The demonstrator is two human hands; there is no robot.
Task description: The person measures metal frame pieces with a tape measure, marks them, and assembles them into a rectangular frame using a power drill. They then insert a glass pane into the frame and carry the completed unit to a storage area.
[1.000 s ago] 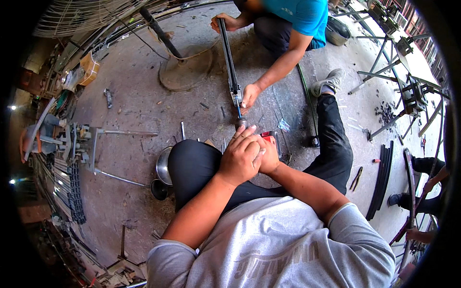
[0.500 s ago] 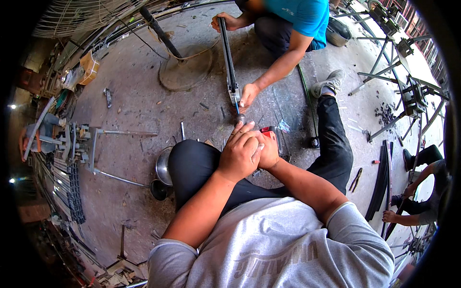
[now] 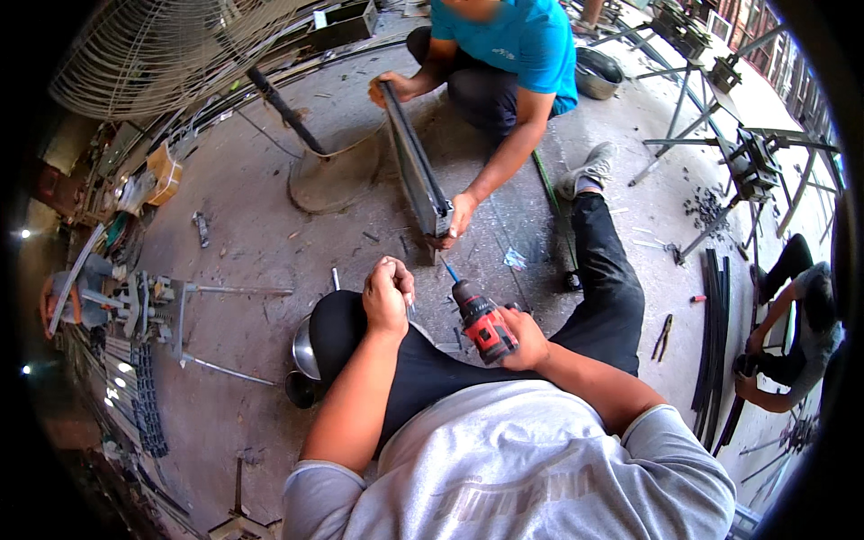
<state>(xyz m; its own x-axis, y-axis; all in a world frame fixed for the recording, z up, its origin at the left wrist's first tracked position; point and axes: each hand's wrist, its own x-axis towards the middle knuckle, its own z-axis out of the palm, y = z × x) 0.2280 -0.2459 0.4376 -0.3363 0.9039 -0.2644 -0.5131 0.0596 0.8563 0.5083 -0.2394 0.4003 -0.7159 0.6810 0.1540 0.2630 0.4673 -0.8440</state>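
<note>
My right hand (image 3: 524, 340) is wrapped round the grip of a red and black cordless drill (image 3: 486, 324). Its long blue bit points up and left, its tip just short of the near end of a dark metal frame (image 3: 416, 171). A co-worker in a blue shirt, squatting opposite, grips that frame at both ends. Above my left knee, my left hand (image 3: 389, 292) is closed with fingers curled. Something thin and shiny shows beneath its fingers, too small to name.
A metal bowl (image 3: 304, 349) and a dark cup (image 3: 301, 389) stand beside my left knee. Pliers (image 3: 663, 337) and long black strips (image 3: 711, 342) lie to the right. A large fan (image 3: 171, 54) stands far left; metal stands (image 3: 754, 166) are at the right.
My hands have parted: the left moved left, and the right drew back with the drill, now in plain view. The co-worker's frame has shifted left and turned, showing its broad side.
</note>
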